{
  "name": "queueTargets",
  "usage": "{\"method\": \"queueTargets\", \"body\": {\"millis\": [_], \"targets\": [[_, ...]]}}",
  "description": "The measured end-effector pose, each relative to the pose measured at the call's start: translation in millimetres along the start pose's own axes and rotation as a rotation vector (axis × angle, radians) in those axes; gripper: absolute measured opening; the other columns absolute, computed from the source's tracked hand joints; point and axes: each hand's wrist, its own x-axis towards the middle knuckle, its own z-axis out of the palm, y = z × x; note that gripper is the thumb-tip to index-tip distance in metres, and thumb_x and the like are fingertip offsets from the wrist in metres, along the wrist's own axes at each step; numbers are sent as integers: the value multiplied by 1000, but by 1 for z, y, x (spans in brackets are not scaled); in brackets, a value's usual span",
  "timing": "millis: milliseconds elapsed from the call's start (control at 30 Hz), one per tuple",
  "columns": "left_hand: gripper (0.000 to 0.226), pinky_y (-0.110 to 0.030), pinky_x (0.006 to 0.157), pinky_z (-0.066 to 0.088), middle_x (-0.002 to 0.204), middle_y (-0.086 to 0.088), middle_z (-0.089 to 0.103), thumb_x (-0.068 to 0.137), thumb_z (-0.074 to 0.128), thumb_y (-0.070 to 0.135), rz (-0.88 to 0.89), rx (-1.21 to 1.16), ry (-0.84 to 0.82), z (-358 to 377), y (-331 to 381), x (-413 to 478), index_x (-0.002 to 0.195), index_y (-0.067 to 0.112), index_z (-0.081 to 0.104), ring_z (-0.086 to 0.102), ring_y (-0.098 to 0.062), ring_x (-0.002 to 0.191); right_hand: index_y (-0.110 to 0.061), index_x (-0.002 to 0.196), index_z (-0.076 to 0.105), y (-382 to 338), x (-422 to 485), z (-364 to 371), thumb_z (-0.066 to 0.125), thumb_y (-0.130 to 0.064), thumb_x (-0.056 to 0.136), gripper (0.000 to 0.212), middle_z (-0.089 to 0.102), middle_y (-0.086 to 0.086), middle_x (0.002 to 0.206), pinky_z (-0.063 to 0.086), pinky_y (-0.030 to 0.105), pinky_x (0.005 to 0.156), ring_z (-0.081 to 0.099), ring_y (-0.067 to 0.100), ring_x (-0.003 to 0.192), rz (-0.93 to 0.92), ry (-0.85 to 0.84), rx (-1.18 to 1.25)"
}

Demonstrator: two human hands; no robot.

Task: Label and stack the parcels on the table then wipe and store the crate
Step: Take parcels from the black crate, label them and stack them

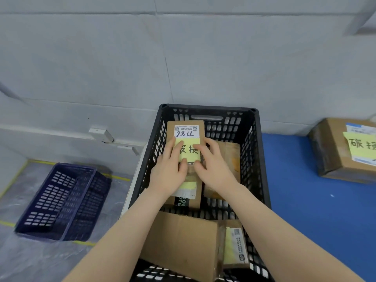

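Note:
A black slotted crate point(256, 151) stands at the left edge of the blue table point(317, 200) and holds several cardboard parcels. Both hands reach into it. My left hand point(168, 171) and my right hand point(211, 169) lie on a narrow upright parcel point(185, 127) that bears a white shipping label and a yellow sticky note point(188, 149) with black handwriting. Fingers of both hands press on the note's edges. Behind my right hand lies another parcel point(230, 157). A larger parcel point(183, 239) with a yellow note on its side fills the crate's near end.
A labelled parcel point(345, 151) with a yellow handwritten note sits on the table at the far right. On the plastic-covered floor to the left lies a dark blue crate point(61, 200). Behind everything runs a grey wall.

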Motion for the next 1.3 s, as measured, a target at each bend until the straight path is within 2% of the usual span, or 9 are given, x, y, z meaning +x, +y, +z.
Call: {"method": "queueTargets", "body": {"millis": [133, 233, 300, 400, 500, 667, 833, 1067, 1300], "targets": [[58, -41, 75, 54, 157, 14, 13, 89, 37, 40, 58, 28, 97, -13, 21, -12, 145, 27, 29, 44, -18, 126, -25, 137, 43, -12, -22, -17, 51, -28, 91, 46, 15, -9, 152, 53, 22, 76, 57, -2, 84, -49, 109, 17], [60, -39, 77, 53, 156, 18, 14, 85, 34, 43, 107, 41, 178, -27, 45, -19, 143, 30, 31, 42, -16, 128, -26, 135, 44, -25, -39, -38, 50, -29, 91, 45, 15, -13, 150, 52, 20, 79, 50, 0, 107, -104, 203, 46], [59, -31, 74, 51, 156, 19, 13, 84, 34, 45, 163, 36, 230, -33, 68, -26, 142, 32, 31, 39, -14, 130, -28, 134, 45, -31, -55, -58, 49, -31, 90, 45, 15, -15, 150, 53, 22, 82, 43, 3, 120, -128, 268, 57], [58, -22, 72, 46, 156, 20, 12, 86, 35, 47, 252, 22, 280, -35, 108, -37, 142, 33, 29, 35, -11, 132, -35, 131, 44, -33, -82, -94, 48, -33, 88, 44, 14, -20, 149, 53, 23, 78, 46, 7, 117, -140, 359, 42], [59, -28, 71, 51, 155, 21, 11, 85, 36, 46, 289, 7, 299, -28, 152, -49, 142, 33, 30, 37, -12, 130, -36, 130, 44, -24, -110, -130, 47, -32, 87, 43, 15, -22, 148, 48, 17, 73, 47, 6, 112, -135, 410, 28], [59, -27, 69, 45, 155, 22, 13, 84, 36, 45, 327, -29, 338, -3, 224, -61, 141, 34, 32, 37, -12, 128, -35, 130, 46, 6, -146, -188, 47, -26, 87, 44, 16, -21, 148, 41, 12, 72, 46, 7, 112, -131, 452, 11], [58, -29, 72, 48, 154, 23, 11, 85, 36, 45, 309, -60, 259, 45, 277, -60, 142, 33, 29, 41, -13, 126, -36, 130, 45, 62, -167, -232, 52, -22, 90, 43, 16, -21, 147, 40, 4, 70, 47, 2, 107, -82, 410, -6], [56, -33, 71, 49, 155, 18, 12, 89, 41, 42, 164, -3, 73, 120, 295, -45, 142, 30, 30, 46, -19, 119, -33, 133, 45, 137, -167, -242, 50, -27, 91, 42, 14, -25, 145, 43, 18, 74, 51, -2, 99, 113, 232, 18], [57, -27, 62, 43, 154, 18, 13, 87, 40, 45, 152, 15, 78, 138, 288, -18, 141, 30, 31, 47, -17, 120, -33, 134, 45, 157, -142, -242, 49, -29, 91, 43, 13, -27, 144, 39, 16, 76, 46, -2, 105, 94, 203, 28]]}}
